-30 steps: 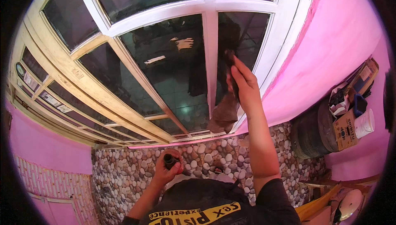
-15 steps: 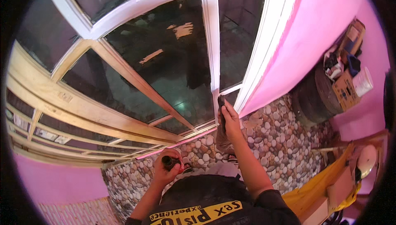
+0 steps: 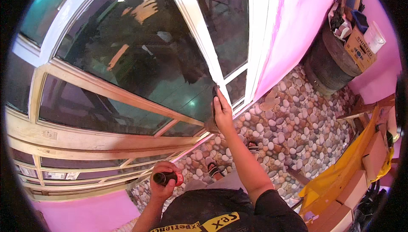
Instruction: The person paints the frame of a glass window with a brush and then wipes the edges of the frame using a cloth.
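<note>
My left hand [image 3: 162,191] is wrapped round a dark, bottle-like container [image 3: 160,178] with a red label, held in front of my body at the lower middle. Farther forward, my right hand [image 3: 224,112] is closed on a dark thing [image 3: 215,94], partly hidden by the fingers, whose kind I cannot make out. Its upper end is at the white upright bar [image 3: 209,58] of a window frame. Brownish material shows just below that hand, perhaps part of what it holds. Large dark glass panes [image 3: 140,41] sit beside the bar and reflect an arm and a hand.
Unpainted-looking wooden frame bars [image 3: 85,132] run along the left. A pink wall [image 3: 289,24] adjoins the window. A dark drum [image 3: 329,64] with a cardboard box [image 3: 359,49] stands at the far right. Yellow cloth [image 3: 327,181] and cardboard lie at the right. Pebble-patterned floor [image 3: 280,130] spreads below.
The view has turned, so the window has slid left and more floor shows. My right hand stays close to the white bar; the container in my left hand now tips more sideways, showing its red label.
</note>
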Motion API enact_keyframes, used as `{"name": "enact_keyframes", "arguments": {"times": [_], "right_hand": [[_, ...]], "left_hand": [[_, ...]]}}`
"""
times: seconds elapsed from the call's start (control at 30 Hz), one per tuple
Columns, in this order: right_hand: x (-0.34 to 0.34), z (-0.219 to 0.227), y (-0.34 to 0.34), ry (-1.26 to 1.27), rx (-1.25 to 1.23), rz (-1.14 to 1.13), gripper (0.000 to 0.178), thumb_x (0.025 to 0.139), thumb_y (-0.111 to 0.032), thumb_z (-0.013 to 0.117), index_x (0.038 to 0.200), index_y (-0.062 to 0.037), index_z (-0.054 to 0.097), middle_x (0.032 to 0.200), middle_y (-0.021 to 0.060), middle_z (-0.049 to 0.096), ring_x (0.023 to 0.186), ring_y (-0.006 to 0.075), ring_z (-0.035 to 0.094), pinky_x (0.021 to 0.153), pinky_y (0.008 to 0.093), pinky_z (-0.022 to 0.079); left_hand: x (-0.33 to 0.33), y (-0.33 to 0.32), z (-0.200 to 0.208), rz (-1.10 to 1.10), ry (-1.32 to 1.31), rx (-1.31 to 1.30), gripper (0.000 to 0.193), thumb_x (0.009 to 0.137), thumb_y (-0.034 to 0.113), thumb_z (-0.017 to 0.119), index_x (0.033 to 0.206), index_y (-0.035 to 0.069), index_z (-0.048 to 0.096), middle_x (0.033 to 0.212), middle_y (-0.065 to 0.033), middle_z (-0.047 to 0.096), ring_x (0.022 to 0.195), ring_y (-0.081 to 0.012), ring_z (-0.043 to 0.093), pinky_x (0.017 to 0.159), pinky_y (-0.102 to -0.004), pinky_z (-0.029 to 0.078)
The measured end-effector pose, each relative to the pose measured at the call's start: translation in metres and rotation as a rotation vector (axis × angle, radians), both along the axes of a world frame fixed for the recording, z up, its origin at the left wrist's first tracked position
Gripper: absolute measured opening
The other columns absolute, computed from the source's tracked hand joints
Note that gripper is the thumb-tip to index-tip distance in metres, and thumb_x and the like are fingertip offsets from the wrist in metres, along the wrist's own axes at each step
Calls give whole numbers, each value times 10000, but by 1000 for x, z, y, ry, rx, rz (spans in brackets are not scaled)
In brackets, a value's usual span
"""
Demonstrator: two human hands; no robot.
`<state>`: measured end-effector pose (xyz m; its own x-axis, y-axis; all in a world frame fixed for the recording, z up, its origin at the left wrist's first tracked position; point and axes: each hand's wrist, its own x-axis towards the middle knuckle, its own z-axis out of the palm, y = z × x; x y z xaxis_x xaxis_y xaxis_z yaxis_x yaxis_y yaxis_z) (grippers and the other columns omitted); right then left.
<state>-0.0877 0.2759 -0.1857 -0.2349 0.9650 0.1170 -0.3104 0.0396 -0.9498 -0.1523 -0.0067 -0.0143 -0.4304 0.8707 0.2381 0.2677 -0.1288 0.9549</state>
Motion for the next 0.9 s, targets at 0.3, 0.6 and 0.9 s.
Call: {"name": "enact_keyframes", "arguments": {"times": [0.3, 0.6, 0.9], "right_hand": [[-10, 26, -2, 12, 11, -74, 409, 1038, -179, 512, 1415, -18, 501, 1384, 157, 573, 1232, 217, 559, 1030, 300, 419], [-12, 52, -2, -55, 146, -141, 369, 1034, -157, 517, 1379, -29, 541, 1260, 165, 625, 1045, 193, 612, 935, 286, 465], [-13, 34, -5, -63, 10, -118, 371, 1034, -104, 506, 1394, -21, 531, 1276, 117, 620, 1058, 158, 575, 935, 269, 441]], "left_hand": [[-10, 10, -2, -54, 18, -30, 325, 881, 263, 709, 1032, 32, 538, 1021, -159, 592, 924, -258, 613, 829, -388, 518], [-16, 15, -6, -65, 38, -56, 325, 877, 258, 713, 1035, 34, 540, 1011, -158, 598, 925, -252, 615, 827, -389, 517], [-20, 18, -9, -78, 36, -84, 324, 881, 271, 714, 1027, 40, 541, 1002, -160, 606, 912, -256, 612, 817, -388, 516]]}}
